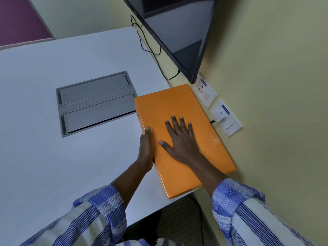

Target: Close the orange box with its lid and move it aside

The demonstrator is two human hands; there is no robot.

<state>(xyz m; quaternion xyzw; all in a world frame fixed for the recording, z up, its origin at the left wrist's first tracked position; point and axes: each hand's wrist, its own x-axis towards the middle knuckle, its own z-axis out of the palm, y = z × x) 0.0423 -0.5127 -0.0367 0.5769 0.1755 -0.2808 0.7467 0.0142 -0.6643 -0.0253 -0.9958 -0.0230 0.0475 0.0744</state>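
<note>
The orange box (165,105) lies closed under its lid at the right edge of the white table (53,157), close to the wall. Its near corner hangs a little past the table's front edge. My right hand (179,139) rests flat on the lid, palm down, fingers spread. My left hand (145,148) presses against the box's left side, thumb on the lid's edge; its fingers are hidden along the side.
A grey metal cable hatch (95,103) is set into the table left of the box. A dark wall screen (177,32) hangs above with a black cable (150,48) trailing down. Wall sockets (220,110) sit just right of the box.
</note>
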